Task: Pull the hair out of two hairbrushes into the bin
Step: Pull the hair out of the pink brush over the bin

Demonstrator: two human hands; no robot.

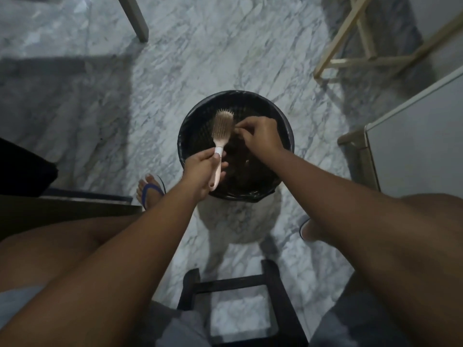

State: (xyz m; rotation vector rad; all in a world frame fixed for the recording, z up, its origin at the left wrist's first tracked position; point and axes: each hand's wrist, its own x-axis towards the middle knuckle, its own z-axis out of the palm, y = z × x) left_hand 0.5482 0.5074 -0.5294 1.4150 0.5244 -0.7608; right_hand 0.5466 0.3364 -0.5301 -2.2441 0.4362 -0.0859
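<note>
A pale pink hairbrush (222,128) with a white band on its handle is held over a round bin (285,121) lined with a black bag. My left hand (200,169) grips the brush by its handle, head pointing away from me. My right hand (260,137) is beside the brush head, its fingertips pinched together at the bristles. Whether hair is between the fingers is too dim to tell. Dark clumps lie inside the bin. No second hairbrush is in sight.
The bin stands on a marbled floor. A dark stool frame (250,286) is under me. A pale wooden stool (363,53) stands far right, a white cabinet (421,136) at right, a table leg (135,18) far left. My sandalled foot (149,190) rests left of the bin.
</note>
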